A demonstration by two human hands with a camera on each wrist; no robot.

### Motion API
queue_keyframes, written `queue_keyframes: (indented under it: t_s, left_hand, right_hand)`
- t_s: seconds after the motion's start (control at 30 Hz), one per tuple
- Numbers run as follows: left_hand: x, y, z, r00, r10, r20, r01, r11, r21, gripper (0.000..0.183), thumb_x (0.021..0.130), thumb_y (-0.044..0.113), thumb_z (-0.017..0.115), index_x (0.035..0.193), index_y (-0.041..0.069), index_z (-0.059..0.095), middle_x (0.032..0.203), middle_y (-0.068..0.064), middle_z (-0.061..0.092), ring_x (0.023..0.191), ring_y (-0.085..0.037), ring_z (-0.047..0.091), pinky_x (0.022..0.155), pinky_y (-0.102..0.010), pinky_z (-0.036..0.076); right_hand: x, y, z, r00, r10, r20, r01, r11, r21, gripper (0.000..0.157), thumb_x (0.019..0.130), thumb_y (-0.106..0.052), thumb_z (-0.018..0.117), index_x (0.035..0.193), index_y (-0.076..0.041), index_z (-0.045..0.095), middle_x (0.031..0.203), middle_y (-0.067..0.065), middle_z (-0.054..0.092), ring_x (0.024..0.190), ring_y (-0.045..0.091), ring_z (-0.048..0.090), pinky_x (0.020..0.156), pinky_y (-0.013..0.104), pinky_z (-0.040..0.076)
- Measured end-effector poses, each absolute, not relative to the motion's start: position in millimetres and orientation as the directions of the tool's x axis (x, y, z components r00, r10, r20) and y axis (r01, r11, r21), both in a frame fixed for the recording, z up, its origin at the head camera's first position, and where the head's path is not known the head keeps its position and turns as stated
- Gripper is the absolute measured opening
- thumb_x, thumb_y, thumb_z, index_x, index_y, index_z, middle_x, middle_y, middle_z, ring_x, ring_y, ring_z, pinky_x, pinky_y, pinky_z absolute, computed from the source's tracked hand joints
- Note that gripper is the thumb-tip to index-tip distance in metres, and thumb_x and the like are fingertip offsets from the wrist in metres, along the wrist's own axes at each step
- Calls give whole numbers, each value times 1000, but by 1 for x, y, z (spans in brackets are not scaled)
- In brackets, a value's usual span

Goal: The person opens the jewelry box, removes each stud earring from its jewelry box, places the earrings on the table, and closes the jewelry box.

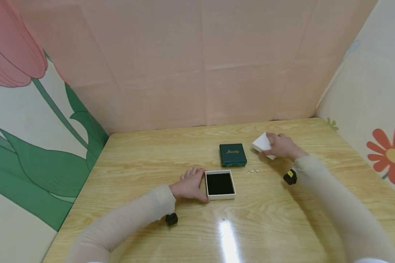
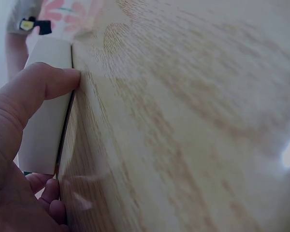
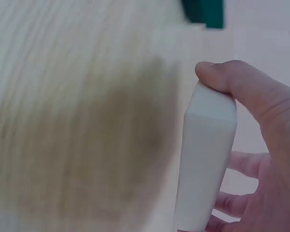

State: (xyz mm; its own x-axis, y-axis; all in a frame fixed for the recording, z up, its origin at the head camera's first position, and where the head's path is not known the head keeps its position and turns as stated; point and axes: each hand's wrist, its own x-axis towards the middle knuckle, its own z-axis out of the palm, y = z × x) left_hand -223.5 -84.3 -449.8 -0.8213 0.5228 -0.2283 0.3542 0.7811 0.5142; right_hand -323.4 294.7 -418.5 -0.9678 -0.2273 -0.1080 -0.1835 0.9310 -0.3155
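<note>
A shallow white box (image 1: 219, 197) with a black lining lies uncovered on the wooden table. My left hand (image 1: 191, 185) grips it by its left end, the thumb against the front wall and the fingers toward the back corner. In the left wrist view the thumb presses on the box's white side (image 2: 46, 125). My right hand (image 1: 281, 146) holds a white square box lid (image 1: 260, 143), tilted, at the back right. Its thumb (image 3: 215, 75) lies over one edge of the lid in the right wrist view, with the other fingers along the far side.
A dark green box (image 1: 233, 155) with gold lettering sits behind the white box. Small silvery jewellery pieces (image 1: 253, 171) lie on the table (image 1: 145, 153) to the right of the white box. A pink wall covering (image 1: 171, 84) hangs along the back edge.
</note>
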Motion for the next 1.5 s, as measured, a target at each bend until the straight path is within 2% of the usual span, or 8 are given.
queue_keyframes:
  t_s: [0.17, 0.3, 0.5, 0.6, 0.8, 1.03, 1.23, 1.5]
  left_hand:
    - [-224, -85, -449, -822, 522, -230, 355, 783, 511, 97, 62, 45, 86, 140, 16, 37, 125, -2, 40, 106, -23, 33, 84, -35, 26]
    - [-224, -85, -449, -821, 522, -229, 354, 782, 514, 97, 62, 46, 86, 140, 16, 36, 124, -2, 41, 104, -23, 33, 84, -35, 26]
    - [-223, -84, -449, -822, 525, -219, 360, 778, 515, 96, 62, 44, 87, 139, 16, 38, 122, -1, 41, 104, -23, 33, 83, -35, 26]
    - [-222, -83, -448, -822, 529, -210, 366, 774, 517, 95, 61, 43, 87, 138, 15, 39, 120, -1, 42, 103, -22, 34, 81, -34, 25]
    - [-221, -82, -445, -822, 525, -222, 363, 782, 507, 94, 62, 44, 87, 138, 16, 39, 120, -1, 42, 101, -21, 34, 79, -32, 26]
    - [-222, -81, -445, -823, 510, -248, 346, 799, 492, 103, 62, 47, 87, 144, 13, 35, 120, -1, 41, 99, -20, 33, 78, -31, 26]
    - [-221, -82, -444, -823, 510, -251, 333, 790, 514, 103, 62, 45, 88, 144, 14, 34, 117, 1, 40, 99, -20, 32, 77, -31, 26]
    - [-222, -81, -445, -824, 507, -255, 334, 797, 503, 102, 62, 47, 87, 142, 14, 35, 119, 0, 41, 100, -20, 33, 79, -32, 27]
  right_hand:
    - [-307, 271, -390, -948, -312, 65, -317, 902, -292, 96, 79, -52, 73, 147, 2, 32, 129, 35, 47, 109, 46, 49, 83, 56, 43]
    - [-287, 243, -366, -914, -381, 141, -406, 863, -301, 97, 77, -57, 72, 149, -5, 33, 131, 28, 49, 107, 38, 51, 83, 51, 45]
    - [-258, 203, -361, -840, -492, 228, -542, 779, -316, 98, 70, -58, 78, 149, -18, 36, 129, 17, 51, 103, 29, 51, 80, 44, 45]
    - [-245, 186, -364, -792, -557, 249, -610, 725, -320, 99, 67, -55, 82, 148, -20, 37, 130, 13, 51, 108, 29, 50, 84, 46, 45]
    - [-227, 164, -378, -715, -663, 222, -697, 653, -297, 97, 68, -56, 81, 149, -21, 38, 138, 11, 49, 122, 31, 47, 97, 52, 42]
    - [-216, 154, -396, -704, -699, 125, -700, 655, -283, 95, 70, -58, 79, 148, -24, 38, 136, 7, 50, 118, 25, 47, 91, 44, 46]
    - [-214, 151, -408, -672, -730, 127, -733, 632, -252, 95, 68, -58, 80, 146, -19, 43, 131, 7, 53, 112, 23, 49, 89, 41, 46]
    - [-215, 150, -416, -680, -728, 86, -723, 646, -243, 94, 68, -57, 80, 145, -18, 44, 132, 6, 52, 110, 21, 48, 88, 38, 46]
